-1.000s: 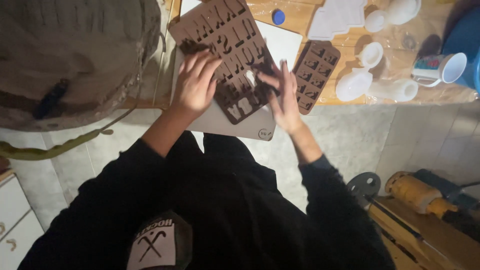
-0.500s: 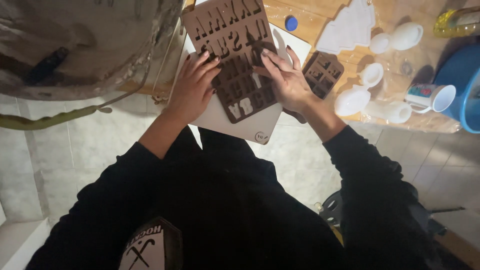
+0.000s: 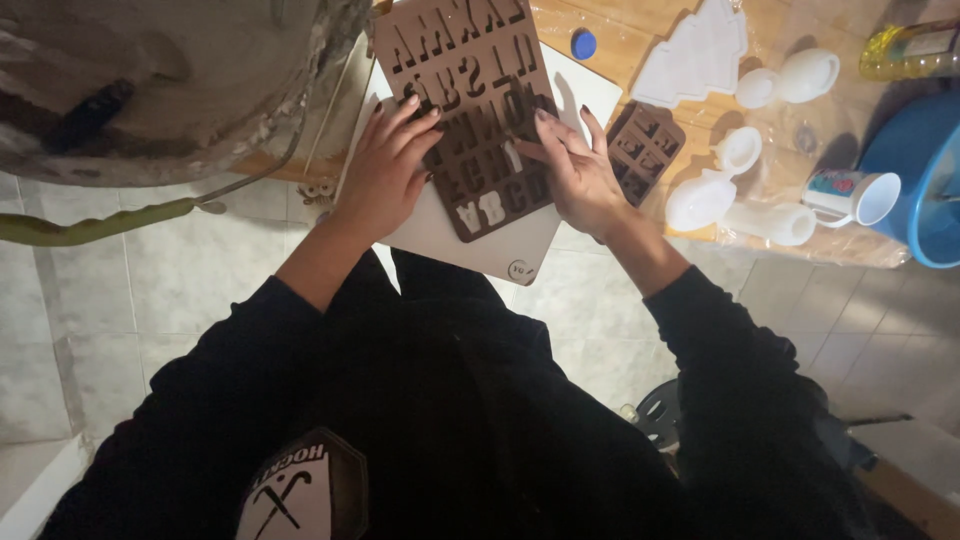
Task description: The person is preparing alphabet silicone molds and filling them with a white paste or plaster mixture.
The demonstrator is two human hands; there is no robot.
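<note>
The floor [image 3: 120,330] is laid in pale grey-white tiles with thin darker joints, dim where the light falls off toward the bottom of the room. A wooden tabletop [image 3: 620,45] runs across the top, its right part wrapped in clear crinkled plastic sheet [image 3: 800,230] that catches a warm glare. Light comes from above the tabletop; the near floor lies in shadow. At the left edge of the tabletop stands a large grimy grey drum [image 3: 170,80], and beneath it a yellow-green hose [image 3: 100,222] trails over the tiles. A dark round metal base [image 3: 665,410] sits on the floor lower right.
</note>
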